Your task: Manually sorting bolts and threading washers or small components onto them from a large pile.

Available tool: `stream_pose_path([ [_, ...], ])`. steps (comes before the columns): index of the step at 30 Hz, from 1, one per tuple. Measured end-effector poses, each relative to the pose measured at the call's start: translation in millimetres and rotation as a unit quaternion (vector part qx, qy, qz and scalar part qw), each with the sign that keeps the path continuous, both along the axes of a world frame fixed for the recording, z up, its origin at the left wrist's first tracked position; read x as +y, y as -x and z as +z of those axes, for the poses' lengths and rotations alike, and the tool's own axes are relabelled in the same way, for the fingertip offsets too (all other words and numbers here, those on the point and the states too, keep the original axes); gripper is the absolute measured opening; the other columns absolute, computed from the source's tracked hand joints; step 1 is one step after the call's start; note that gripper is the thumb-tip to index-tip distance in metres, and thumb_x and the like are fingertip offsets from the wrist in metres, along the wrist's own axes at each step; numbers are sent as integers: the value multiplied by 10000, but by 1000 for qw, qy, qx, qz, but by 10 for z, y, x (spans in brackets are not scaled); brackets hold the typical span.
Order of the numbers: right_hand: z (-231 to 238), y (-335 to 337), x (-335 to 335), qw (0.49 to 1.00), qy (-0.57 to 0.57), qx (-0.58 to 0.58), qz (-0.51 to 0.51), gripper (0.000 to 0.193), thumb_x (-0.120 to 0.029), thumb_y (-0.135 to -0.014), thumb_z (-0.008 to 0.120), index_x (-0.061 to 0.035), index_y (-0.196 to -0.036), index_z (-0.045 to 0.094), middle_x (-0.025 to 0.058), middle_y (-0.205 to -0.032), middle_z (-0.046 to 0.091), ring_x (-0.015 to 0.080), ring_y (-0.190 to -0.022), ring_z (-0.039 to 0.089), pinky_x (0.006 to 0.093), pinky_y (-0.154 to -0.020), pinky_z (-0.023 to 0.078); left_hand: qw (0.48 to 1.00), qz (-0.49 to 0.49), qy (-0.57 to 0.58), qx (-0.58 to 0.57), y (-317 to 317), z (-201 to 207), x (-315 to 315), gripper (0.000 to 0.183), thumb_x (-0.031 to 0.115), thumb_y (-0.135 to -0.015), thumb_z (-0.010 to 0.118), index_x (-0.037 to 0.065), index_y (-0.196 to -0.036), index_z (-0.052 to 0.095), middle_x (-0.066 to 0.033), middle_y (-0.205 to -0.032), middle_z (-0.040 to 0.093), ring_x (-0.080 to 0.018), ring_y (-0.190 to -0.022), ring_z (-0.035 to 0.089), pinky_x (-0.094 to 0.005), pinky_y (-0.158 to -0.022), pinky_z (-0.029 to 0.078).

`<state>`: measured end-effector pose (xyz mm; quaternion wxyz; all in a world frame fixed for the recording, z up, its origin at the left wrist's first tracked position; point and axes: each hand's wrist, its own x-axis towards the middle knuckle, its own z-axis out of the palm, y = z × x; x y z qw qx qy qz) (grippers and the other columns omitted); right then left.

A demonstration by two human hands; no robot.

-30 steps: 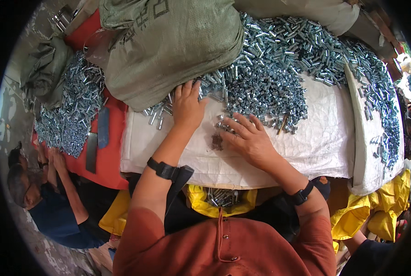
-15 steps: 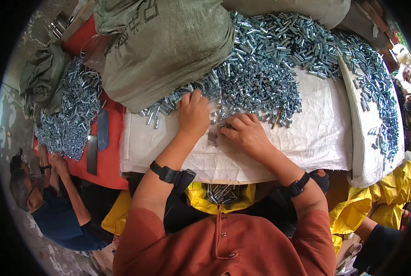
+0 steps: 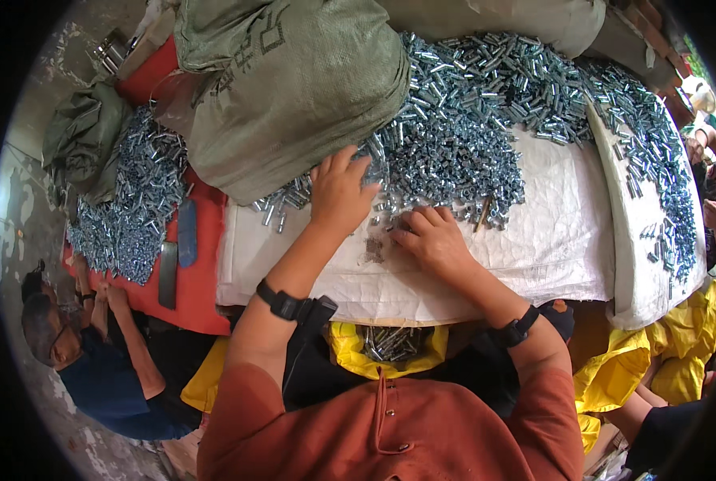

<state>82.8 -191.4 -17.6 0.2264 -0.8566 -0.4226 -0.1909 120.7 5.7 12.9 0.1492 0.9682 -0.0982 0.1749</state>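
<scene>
My left hand is at the edge of the metal pile beside a big green woven sack. Its fingers are spread, and I see nothing held in them. Something clear and shiny, like plastic, lies by its fingertips. My right hand rests on the white cloth at the near edge of a heap of small silvery metal sleeves. Its fingers are curled together; whatever they hold is hidden. Longer metal tubes lie loose left of my left hand.
Longer tubes are heaped at the back. A raised white board carries more on the right. A yellow bag with metal parts hangs below the table edge. A co-worker sits at the left by a red surface with another pile.
My left hand has spread its fingers and shifted slightly. My right hand stays curled by the heap, a little further right and lower. The whole view has shifted slightly.
</scene>
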Motion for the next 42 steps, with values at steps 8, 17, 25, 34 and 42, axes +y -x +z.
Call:
stream_pose_path([
  [8, -14, -9, 11, 1000, -2, -8, 9, 196, -191, -683, 546, -138, -850, 633, 19, -891, 522, 200, -929, 492, 353, -752, 358, 998, 0, -57, -28, -261, -247, -109, 377, 273, -766, 625, 120, -1105, 561, -44, -1261, 452, -294, -1132, 416, -459, -927, 319],
  [17, -65, 6, -80, 1000, 13, 6, 16, 89, -174, -656, 557, -125, -716, 600, 9, -824, 509, 189, -879, 500, 336, -734, 374, 998, -65, 22, -2, 185, -312, -27, 222, 238, -699, 669, 101, -870, 640, -20, -1120, 534, -307, -1127, 400, -458, -918, 313],
  [25, -17, 65, -126, 999, -12, 48, 19, 163, -167, -584, 664, -126, -731, 608, 14, -906, 538, 200, -914, 510, 348, -789, 375, 989, -84, 119, -20, 524, -252, 65, 187, 134, -622, 739, 78, -767, 635, -45, -1147, 554, -305, -1213, 360, -425, -982, 275],
  [34, 33, 136, -52, 942, -203, 265, -43, 129, -62, -715, 672, -69, -836, 627, 73, -814, 570, 201, -719, 582, 310, -600, 463, 916, -70, 388, 78, 742, -230, 76, 200, 64, -691, 725, 33, -807, 565, -100, -821, 617, -173, -679, 590, -259, -567, 459],
  [42, 218, 295, 148, 489, -526, 696, -9, 167, -83, -848, 572, 38, -963, 563, 116, -764, 605, 184, -593, 589, 285, -522, 505, 732, -47, 605, 310, 917, -182, -14, 187, -11, -761, 650, -14, -930, 572, -55, -741, 605, -67, -475, 502, -191, -406, 401],
])
